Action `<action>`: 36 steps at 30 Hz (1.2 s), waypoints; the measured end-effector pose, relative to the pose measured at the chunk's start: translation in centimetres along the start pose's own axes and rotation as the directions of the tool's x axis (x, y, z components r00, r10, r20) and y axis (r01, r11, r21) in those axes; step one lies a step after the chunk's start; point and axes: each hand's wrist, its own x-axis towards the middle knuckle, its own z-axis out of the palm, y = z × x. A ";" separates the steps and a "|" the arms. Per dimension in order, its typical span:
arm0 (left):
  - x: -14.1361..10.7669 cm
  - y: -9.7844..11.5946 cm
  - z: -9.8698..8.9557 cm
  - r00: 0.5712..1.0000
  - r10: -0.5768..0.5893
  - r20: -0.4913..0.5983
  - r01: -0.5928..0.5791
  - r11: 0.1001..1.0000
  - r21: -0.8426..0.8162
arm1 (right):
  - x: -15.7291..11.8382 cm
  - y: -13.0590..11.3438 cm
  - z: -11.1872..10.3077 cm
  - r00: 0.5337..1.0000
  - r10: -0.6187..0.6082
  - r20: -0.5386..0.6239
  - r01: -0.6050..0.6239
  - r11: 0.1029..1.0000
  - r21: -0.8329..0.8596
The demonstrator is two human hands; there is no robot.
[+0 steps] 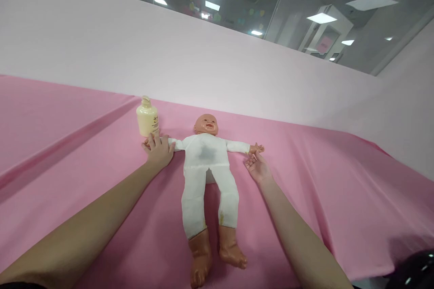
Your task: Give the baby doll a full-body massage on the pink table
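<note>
Doll: we have the baby doll flat on its back at the centre of the frame, head toward the top, bare feet toward the bottom edge, arms spread out to both sides.
Left hand: our left hand lies palm down over the end of the doll's arm at centre left, fingers spread fairly wide and pressed flat; the doll's own little hand is hidden beneath it, so we cannot tell whether anything is pinched.
Right hand: our right hand sits just below the doll's other hand, fingers loosely curled and narrow, fingertips touching or nearly touching it, gripping nothing that we can see.
Progress: by our reckoning the doll is laid out and both arms are pinned wide; its white suit is fully on, with a grey damp-looking patch on the chest.
Bottle: a cream pump bottle stands upright just above our left hand, capped and untouched, very near our knuckles.
Surface: pink cloth covers everything, with long folds running across the left of the frame.
Obstacles: only that bottle crowds the left hand; a dark shiny object sits at lower right, well apart.
</note>
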 end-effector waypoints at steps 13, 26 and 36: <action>-5.8 0.2 -3.2 0.872 0.462 0.161 -0.464 0.886 -0.028 | 0.3 0.4 0.0 0.997 -0.046 0.054 0.043 0.997 0.061; -8.7 3.4 -7.7 0.428 0.893 0.137 -0.819 0.448 -0.358 | 0.5 0.9 0.2 0.996 -0.085 0.039 0.085 0.996 0.004; -8.3 4.1 -8.0 0.502 0.860 0.089 -0.724 0.474 -0.501 | -0.6 0.9 1.0 0.979 -0.172 0.114 0.184 0.977 -0.110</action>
